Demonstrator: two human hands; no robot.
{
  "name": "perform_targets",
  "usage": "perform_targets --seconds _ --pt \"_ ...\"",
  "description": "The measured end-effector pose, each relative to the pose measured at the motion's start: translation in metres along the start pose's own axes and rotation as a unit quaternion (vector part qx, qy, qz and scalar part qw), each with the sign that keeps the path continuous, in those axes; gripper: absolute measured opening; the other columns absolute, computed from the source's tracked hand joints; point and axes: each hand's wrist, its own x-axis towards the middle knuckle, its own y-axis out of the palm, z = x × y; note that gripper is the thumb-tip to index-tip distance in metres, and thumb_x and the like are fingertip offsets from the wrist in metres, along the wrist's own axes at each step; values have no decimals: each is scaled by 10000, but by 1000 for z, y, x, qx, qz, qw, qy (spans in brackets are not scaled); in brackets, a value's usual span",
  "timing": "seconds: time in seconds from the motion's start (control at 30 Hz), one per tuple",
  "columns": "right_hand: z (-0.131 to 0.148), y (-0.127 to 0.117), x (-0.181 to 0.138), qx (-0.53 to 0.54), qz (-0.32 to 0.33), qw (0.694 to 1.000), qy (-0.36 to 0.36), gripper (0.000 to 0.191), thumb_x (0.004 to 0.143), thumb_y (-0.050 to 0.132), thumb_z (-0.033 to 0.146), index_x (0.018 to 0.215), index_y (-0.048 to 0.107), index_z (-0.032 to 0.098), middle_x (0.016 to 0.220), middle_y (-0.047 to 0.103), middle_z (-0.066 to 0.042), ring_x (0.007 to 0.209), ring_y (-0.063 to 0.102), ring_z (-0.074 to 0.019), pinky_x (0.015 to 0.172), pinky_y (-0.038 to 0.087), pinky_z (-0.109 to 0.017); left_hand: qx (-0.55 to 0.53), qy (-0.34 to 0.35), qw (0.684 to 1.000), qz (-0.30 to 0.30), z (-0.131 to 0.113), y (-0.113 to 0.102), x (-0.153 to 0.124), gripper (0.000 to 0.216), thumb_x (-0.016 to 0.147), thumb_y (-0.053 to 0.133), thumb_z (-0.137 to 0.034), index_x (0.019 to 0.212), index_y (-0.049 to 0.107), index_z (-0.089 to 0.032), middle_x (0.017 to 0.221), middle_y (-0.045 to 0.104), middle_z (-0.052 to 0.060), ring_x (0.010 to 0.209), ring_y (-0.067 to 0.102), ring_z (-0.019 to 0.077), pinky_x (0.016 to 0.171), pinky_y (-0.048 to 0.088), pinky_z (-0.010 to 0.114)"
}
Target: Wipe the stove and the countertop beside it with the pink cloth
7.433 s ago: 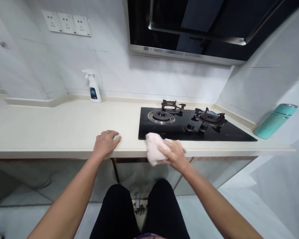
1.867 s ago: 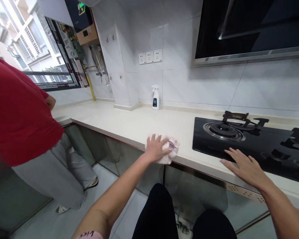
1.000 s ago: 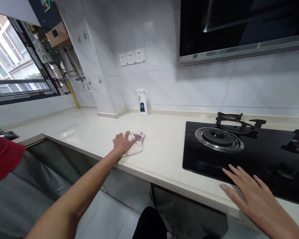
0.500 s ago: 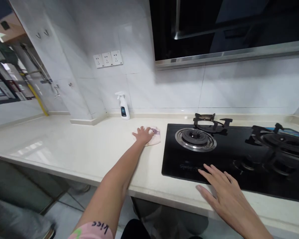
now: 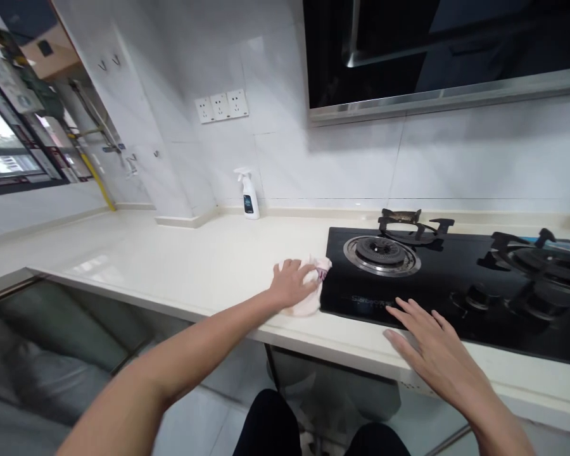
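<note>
My left hand (image 5: 293,283) presses a pale pink cloth (image 5: 308,304) with a dark print onto the countertop (image 5: 209,253), fingers curled over it. The cloth's right side touches the left edge of the black gas stove (image 5: 342,288). Over the stove's front edge, my right hand (image 5: 430,345) is held with its fingers spread and nothing in it; whether it touches the surface I cannot tell. Beyond my right fingertips sits the left burner (image 5: 380,252), with its pan support (image 5: 415,228) lifted off and lying behind it.
A white spray bottle (image 5: 249,196) stands against the wall. Stove knobs (image 5: 477,297) and the right burner (image 5: 546,259) are to the right. A range hood (image 5: 437,101) hangs above. A wall pillar (image 5: 171,215) juts onto the counter at the left.
My left hand has drawn the cloth toward the counter's front and right, up to the stove's edge. The view has shifted slightly left; my right hand stays near the stove's front.
</note>
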Motion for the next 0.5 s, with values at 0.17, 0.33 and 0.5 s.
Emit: perform_targets --seconds 0.17,0.33,0.5 --pt "-4 6 -2 2 -15 1000 -13 647 1002 392 701 1444 626 291 1602 512 -51 1520 414 -315 1258 271 -605 -14 53 998 8 58 -19 -70 490 1014 477 -573 1466 566 -407 1374 611 55 1328 504 300 1140 382 499" --pt "0 1 -1 1 -24 1000 -15 637 1013 389 684 1433 631 270 1580 538 -74 1505 434 -326 1237 297 -612 43 -196 980 2 127 -27 -36 536 974 496 -578 1477 562 -407 1436 591 92 1368 479 384 1101 391 617" --pt "7 -8 3 2 -11 1000 1 599 1029 383 649 1401 655 266 1561 558 -77 1500 441 -315 1224 318 -604 39 -252 967 -12 124 -22 20 525 981 463 -555 1432 614 -331 1430 582 166 1359 462 435 1073 349 694"
